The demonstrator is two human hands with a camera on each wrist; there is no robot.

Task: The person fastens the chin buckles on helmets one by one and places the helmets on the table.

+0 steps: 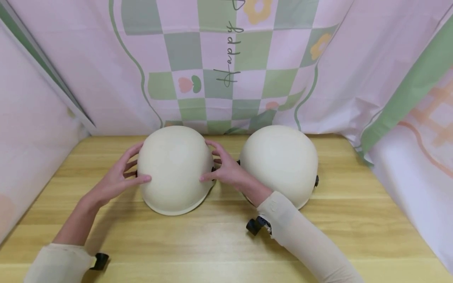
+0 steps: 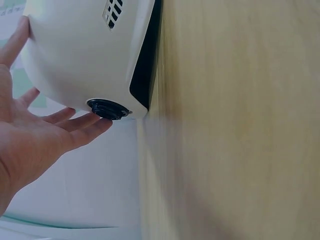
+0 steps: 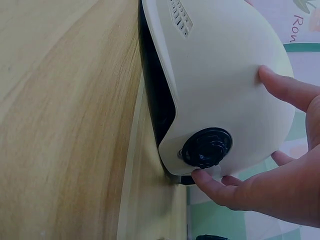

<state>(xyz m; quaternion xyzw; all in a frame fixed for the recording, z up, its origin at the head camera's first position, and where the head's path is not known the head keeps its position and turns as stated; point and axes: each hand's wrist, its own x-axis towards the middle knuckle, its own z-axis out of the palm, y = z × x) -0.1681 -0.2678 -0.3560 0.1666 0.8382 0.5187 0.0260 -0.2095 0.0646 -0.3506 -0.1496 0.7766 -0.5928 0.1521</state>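
Observation:
A cream-white helmet (image 1: 173,169) with a smooth domed shell sits on the wooden table at left of centre. Its slotted vent (image 2: 114,12), black lining and round black side knobs (image 3: 207,147) show in the wrist views. My left hand (image 1: 116,177) touches its left side, fingers spread and fairly straight, thumb on the shell, fingertips near the knob. Across from it, my right hand (image 1: 224,165) touches the right side with thumb and spread fingertips. Both palms stand off the shell. A second, similar helmet (image 1: 279,161) stands to the right, partly behind my right forearm.
The wooden table (image 1: 198,243) runs up to a pink-and-green checkered curtain (image 1: 217,51) just behind both helmets. More fabric hangs at the left (image 1: 32,118) and right (image 1: 417,188) sides. Small black devices (image 1: 100,261) are strapped at both wrists.

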